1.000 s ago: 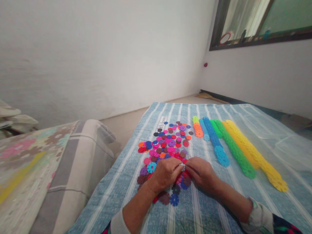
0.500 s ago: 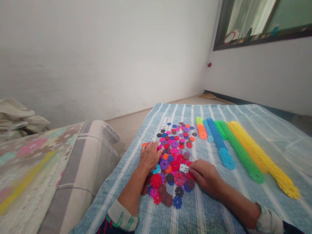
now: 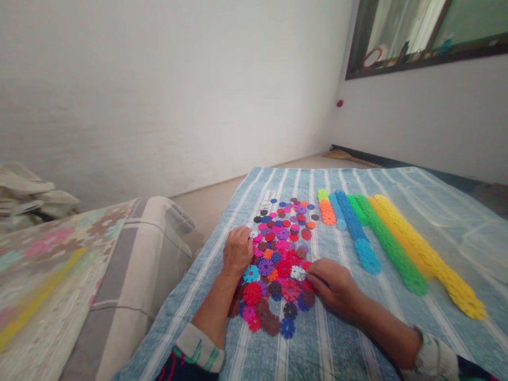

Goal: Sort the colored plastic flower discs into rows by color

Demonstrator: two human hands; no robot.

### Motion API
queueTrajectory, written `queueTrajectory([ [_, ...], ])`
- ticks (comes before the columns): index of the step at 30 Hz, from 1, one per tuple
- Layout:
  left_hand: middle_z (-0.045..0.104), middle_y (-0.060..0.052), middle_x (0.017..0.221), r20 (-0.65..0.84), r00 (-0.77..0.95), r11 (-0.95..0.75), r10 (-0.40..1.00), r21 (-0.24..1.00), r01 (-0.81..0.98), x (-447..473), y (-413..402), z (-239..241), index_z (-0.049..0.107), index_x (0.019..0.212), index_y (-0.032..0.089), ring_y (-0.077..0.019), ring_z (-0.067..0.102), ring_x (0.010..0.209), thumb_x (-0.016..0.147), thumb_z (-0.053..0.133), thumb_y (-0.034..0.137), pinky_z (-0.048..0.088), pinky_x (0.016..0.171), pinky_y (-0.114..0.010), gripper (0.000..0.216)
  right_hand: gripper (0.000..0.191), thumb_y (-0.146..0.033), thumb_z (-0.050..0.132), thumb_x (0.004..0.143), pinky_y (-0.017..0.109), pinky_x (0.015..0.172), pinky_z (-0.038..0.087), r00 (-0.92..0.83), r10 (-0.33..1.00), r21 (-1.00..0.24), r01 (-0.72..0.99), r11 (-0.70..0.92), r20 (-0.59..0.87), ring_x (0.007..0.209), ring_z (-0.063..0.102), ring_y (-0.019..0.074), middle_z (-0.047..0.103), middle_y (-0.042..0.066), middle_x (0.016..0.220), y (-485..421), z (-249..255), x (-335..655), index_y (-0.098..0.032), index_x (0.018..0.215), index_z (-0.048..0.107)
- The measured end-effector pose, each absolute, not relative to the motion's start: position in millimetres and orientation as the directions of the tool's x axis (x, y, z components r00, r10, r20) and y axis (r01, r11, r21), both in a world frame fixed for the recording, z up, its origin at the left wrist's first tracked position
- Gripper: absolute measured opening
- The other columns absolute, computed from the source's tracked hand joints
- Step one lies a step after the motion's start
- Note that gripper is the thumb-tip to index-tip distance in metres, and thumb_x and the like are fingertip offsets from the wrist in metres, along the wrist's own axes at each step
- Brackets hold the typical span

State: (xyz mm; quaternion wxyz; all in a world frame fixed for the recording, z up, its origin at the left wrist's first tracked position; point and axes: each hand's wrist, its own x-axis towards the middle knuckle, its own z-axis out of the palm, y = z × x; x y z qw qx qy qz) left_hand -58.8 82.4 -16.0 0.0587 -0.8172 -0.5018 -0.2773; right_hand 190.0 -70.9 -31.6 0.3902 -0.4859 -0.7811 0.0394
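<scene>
Small plastic snowflake discs [image 3: 265,266] in many colours lie in a loose pile on a blue-and-white striped cloth [image 3: 198,312]. My right hand [image 3: 335,286] pinches the edge of a white snowflake disc [image 3: 298,273] over the right side of the pile. At the pile's left edge my left hand [image 3: 238,248] is closed with curled fingers. Another white disc [image 3: 253,234] shows at its fingertips, partly covered by them. A cyan disc [image 3: 251,273] lies just below that hand.
Right of the pile, discs lie in overlapping rows by colour: orange [image 3: 327,212], blue [image 3: 351,217], green [image 3: 391,246] and yellow [image 3: 431,256]. Clear plastic sheeting [image 3: 472,233] covers the cloth's right side. A padded seat with a striped cover [image 3: 146,254] stands left.
My left hand has drawn back slightly left and its fingers have curled, uncovering discs at the pile's left side. My right hand keeps its pinch on the white disc.
</scene>
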Motion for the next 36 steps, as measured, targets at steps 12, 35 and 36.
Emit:
queueTrajectory([
  [12, 0.073, -0.011, 0.100, 0.415, 0.379, -0.479, 0.827, 0.169, 0.862, -54.7, 84.1, -16.2, 0.070, 0.093, 0.019, -0.0263, 0.066, 0.098, 0.089, 0.040, 0.017, 0.044, 0.094, -0.044, 0.031, 0.026, -0.026, 0.043, 0.097, 0.027, 0.068, 0.042, -0.190, 0.804, -0.459, 0.736, 0.497, 0.564, 0.069, 0.057, 0.0158, 0.064, 0.004, 0.073, -70.5, -28.1, 189.3, -0.019, 0.084, 0.064],
  [35, 0.076, -0.003, 0.090, 0.357, 0.591, -0.627, 0.723, 0.698, 0.345, 11.5, -8.0, 14.9, 0.076, 0.095, 0.021, -0.0165, 0.069, 0.086, 0.087, 0.054, 0.021, 0.054, 0.080, -0.029, 0.024, 0.021, -0.026, 0.053, 0.092, 0.026, 0.069, 0.050, -0.005, 0.826, -0.653, 0.609, 0.450, 0.564, 0.071, 0.066, 0.0156, 0.073, 0.004, 0.078, -63.3, -18.6, 188.1, -0.021, 0.089, 0.073],
  [36, 0.076, -0.003, 0.091, 0.351, 0.597, -0.623, 0.721, 0.706, 0.338, 11.9, -8.8, 15.0, 0.076, 0.095, 0.022, -0.0163, 0.069, 0.086, 0.087, 0.053, 0.021, 0.054, 0.080, -0.028, 0.024, 0.021, -0.025, 0.053, 0.092, 0.026, 0.070, 0.051, 0.003, 0.832, -0.669, 0.596, 0.444, 0.555, 0.072, 0.066, 0.0155, 0.073, 0.004, 0.079, -63.2, -18.5, 187.6, -0.021, 0.090, 0.073],
])
